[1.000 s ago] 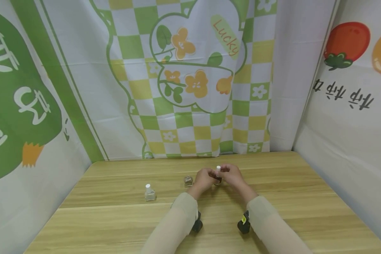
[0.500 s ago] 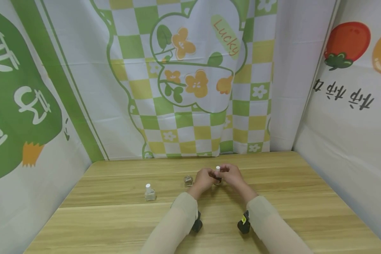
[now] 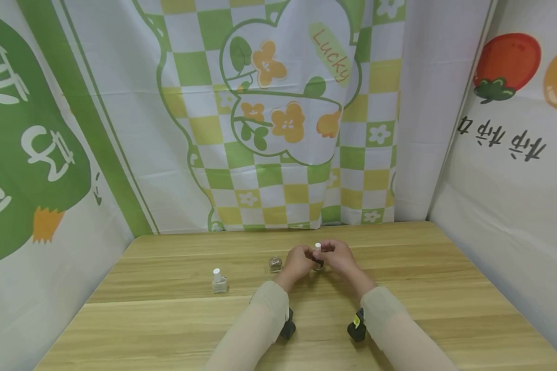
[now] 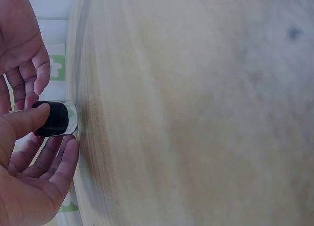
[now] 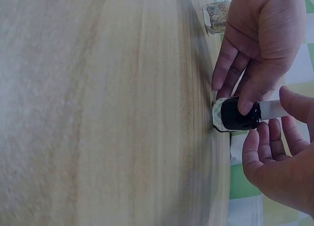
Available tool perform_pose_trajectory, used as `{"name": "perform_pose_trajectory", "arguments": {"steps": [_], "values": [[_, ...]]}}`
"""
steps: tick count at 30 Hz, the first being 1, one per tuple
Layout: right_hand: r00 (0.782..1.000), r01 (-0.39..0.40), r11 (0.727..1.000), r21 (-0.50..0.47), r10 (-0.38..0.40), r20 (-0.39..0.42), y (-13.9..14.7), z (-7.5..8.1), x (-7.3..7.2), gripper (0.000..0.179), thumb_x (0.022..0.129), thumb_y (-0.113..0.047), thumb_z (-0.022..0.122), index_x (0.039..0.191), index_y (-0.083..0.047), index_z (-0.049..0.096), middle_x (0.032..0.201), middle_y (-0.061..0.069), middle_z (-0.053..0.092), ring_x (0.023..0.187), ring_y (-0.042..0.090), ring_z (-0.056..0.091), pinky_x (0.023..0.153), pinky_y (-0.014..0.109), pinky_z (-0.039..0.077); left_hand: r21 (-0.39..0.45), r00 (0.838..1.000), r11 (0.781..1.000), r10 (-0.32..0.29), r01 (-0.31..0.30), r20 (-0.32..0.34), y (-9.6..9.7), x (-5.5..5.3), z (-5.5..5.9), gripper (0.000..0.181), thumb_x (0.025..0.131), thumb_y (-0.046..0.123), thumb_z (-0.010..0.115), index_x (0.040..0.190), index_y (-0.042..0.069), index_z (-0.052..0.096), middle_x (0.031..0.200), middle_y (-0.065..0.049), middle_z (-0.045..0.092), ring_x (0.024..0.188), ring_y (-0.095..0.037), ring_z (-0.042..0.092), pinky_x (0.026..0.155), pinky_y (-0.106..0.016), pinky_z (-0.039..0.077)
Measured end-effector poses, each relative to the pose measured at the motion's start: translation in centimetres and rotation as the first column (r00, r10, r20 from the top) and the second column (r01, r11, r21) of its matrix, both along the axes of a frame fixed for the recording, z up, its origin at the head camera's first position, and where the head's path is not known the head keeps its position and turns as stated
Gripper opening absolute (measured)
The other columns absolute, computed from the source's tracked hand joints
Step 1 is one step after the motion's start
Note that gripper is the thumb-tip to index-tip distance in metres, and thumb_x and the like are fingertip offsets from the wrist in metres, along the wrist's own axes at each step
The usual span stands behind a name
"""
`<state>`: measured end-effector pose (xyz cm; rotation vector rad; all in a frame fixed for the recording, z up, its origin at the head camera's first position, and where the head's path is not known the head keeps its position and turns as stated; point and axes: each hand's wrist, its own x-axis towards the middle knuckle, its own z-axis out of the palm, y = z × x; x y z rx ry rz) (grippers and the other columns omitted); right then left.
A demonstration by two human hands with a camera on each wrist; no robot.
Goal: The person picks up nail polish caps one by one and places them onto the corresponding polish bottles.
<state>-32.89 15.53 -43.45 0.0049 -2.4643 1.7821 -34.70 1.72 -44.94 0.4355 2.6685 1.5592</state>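
A nail polish bottle (image 5: 238,114) with dark polish and a slim white cap (image 3: 317,248) stands upright, its base right at the tabletop. My left hand (image 3: 299,263) holds the bottle's body, its thumb (image 4: 32,120) lying across the dark side and its fingers behind. My right hand (image 3: 339,255) pinches the white cap from the other side; in the right wrist view its thumb (image 5: 295,104) lies on the cap. The right hand's other fingers are spread loosely below the cap. Both hands hide part of the bottle in the head view.
A small glass bottle with brownish glitter (image 3: 275,264) stands just left of my left hand. Farther left is a clear nail polish bottle (image 3: 219,284) with a white cap. The wooden table (image 3: 158,324) ends at a patterned curtain (image 3: 278,196) behind, with printed cloth at both sides.
The white cap has shifted very slightly left and down between my hands. Both arms and the other bottles stay where they were.
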Motion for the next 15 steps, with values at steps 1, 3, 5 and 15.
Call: {"name": "perform_pose_trajectory", "arguments": {"steps": [1,3,5,15], "values": [[1.0,0.002,1.0,0.0,-0.002,0.005,0.0,0.0,0.0,0.023,0.085,-0.004,0.073,0.103,0.006,0.063,0.097,0.013,0.066,0.092,0.025,0.061,0.078,0.033,0.051,-0.001,1.0,1.0,0.001,-0.001,0.0,-0.1,0.0,0.0,0.02,0.075,-0.001,0.077,0.093,0.0,0.069,0.085,-0.005,0.068,0.083,-0.018,0.062,0.08,-0.033,0.051],[1.0,-0.003,1.0,0.001,0.003,0.004,-0.1,0.2,0.1,0.025,0.085,-0.004,0.073,0.105,0.007,0.063,0.098,0.014,0.066,0.093,0.026,0.061,0.079,0.034,0.051,0.004,1.0,1.0,-0.002,0.002,0.002,-0.2,0.2,0.2,0.021,0.076,0.0,0.077,0.095,-0.001,0.068,0.087,-0.005,0.069,0.084,-0.019,0.062,0.081,-0.034,0.051],[1.0,-0.011,1.0,0.001,0.011,-0.001,-0.1,0.4,0.1,0.026,0.084,-0.004,0.073,0.106,0.008,0.062,0.099,0.016,0.066,0.094,0.027,0.061,0.08,0.035,0.051,0.015,1.0,1.0,-0.003,0.003,0.006,-0.4,0.3,0.4,0.022,0.076,0.0,0.077,0.096,-0.001,0.068,0.089,-0.006,0.069,0.087,-0.02,0.063,0.082,-0.035,0.051],[0.999,-0.033,0.999,-0.001,0.033,-0.014,0.1,1.9,0.8,0.033,0.086,-0.005,0.071,0.114,0.008,0.06,0.105,0.017,0.064,0.1,0.03,0.06,0.085,0.038,0.05,0.047,0.999,0.999,0.012,-0.014,0.032,-0.8,0.6,1.6,0.023,0.081,0.008,0.075,0.102,0.002,0.068,0.097,-0.007,0.068,0.093,-0.023,0.063,0.082,-0.037,0.053]]}}
